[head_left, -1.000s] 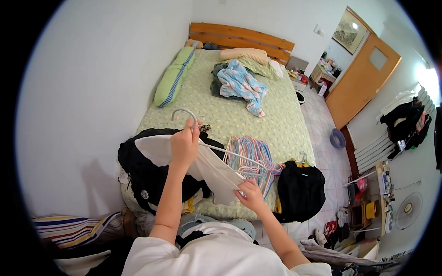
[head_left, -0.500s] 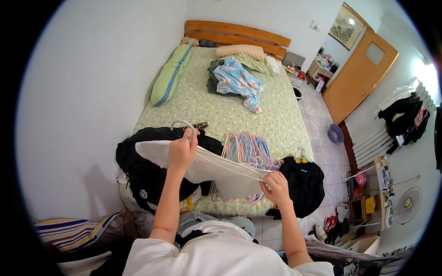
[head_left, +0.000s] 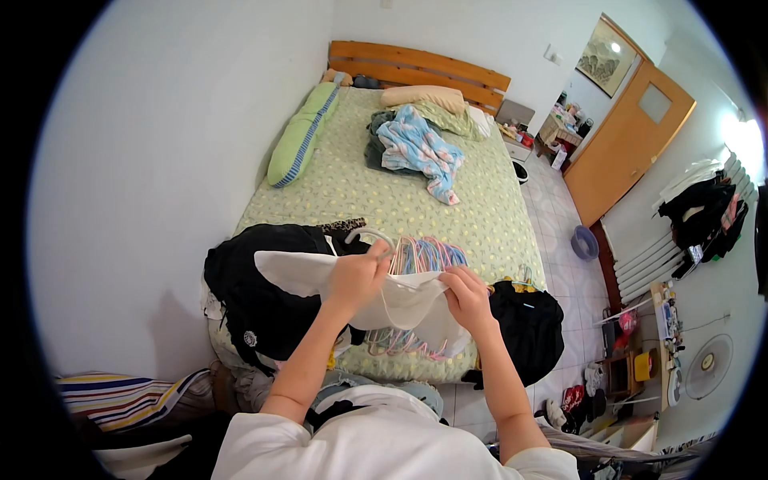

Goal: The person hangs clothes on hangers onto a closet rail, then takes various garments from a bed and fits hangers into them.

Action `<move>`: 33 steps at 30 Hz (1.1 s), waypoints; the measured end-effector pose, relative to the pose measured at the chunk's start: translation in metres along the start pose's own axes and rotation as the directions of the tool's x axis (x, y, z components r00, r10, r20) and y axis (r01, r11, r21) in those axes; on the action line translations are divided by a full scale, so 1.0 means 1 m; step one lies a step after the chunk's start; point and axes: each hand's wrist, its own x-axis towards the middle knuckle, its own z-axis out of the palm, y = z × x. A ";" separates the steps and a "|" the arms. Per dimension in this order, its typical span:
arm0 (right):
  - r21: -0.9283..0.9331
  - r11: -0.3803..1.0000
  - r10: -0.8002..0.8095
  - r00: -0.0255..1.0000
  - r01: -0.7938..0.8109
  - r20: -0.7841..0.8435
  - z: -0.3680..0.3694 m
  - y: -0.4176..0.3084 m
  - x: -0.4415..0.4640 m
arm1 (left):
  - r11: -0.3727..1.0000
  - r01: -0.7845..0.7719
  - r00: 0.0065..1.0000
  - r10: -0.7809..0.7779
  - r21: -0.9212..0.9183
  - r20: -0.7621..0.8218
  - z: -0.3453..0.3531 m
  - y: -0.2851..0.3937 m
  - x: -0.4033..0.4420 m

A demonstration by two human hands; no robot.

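Observation:
My left hand (head_left: 358,282) is closed round the neck of a pale clothes hanger (head_left: 370,231), its curved hook standing out above my fingers. A white garment (head_left: 292,270) with a thin strap hangs from it, spread out to both sides of that hand. At the garment's upper right edge, my right hand (head_left: 467,298) pinches the cloth, and the strap sags in a loop between my hands. Behind and below the cloth lies a pile of pink, blue and white hangers (head_left: 432,254), partly hidden. Black clothes (head_left: 252,250) lie to the left on the bed.
A black garment (head_left: 528,328) lies at the bed's right corner. Farther up the bed (head_left: 336,192) are a blue patterned cloth (head_left: 416,148) and a long green bolster (head_left: 300,144). A purple basin (head_left: 585,242) stands on the floor near the door (head_left: 632,144).
My left hand has moved right with the hanger, closer to my right hand. My right hand has shifted up and slightly left. The garment's stretched edge has gone slack and folds between them.

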 end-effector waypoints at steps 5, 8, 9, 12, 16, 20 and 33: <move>0.051 0.999 -0.020 0.999 0.018 0.033 0.010 -0.012 0.031 | 0.997 -0.035 0.996 0.040 -0.063 0.078 0.010 0.016 -0.002; 0.102 0.988 0.114 0.993 -0.115 0.012 0.013 -0.024 0.040 | 0.999 0.003 0.999 -0.002 -0.045 0.034 0.011 0.019 -0.001; 0.122 0.977 0.177 0.984 -0.177 0.009 0.013 -0.025 0.042 | 0.999 0.017 1.000 -0.016 -0.046 0.016 0.010 0.019 0.000; 0.117 0.896 0.386 0.883 -0.428 0.269 0.012 -0.022 0.025 | 0.997 0.038 0.997 -0.042 -0.060 -0.060 0.006 0.018 -0.001; 0.018 0.875 0.429 0.790 -0.485 0.439 0.012 -0.028 0.011 | 0.998 0.066 0.990 -0.067 -0.012 -0.128 0.004 0.008 -0.002; 0.016 0.870 0.454 0.813 -0.493 0.363 0.021 -0.034 0.004 | 0.998 0.066 0.996 -0.066 -0.003 -0.067 -0.003 0.002 0.000; 0.083 0.832 0.547 0.836 -0.548 0.042 0.022 -0.020 -0.011 | 0.995 0.089 0.992 -0.085 -0.036 0.089 -0.066 -0.027 -0.010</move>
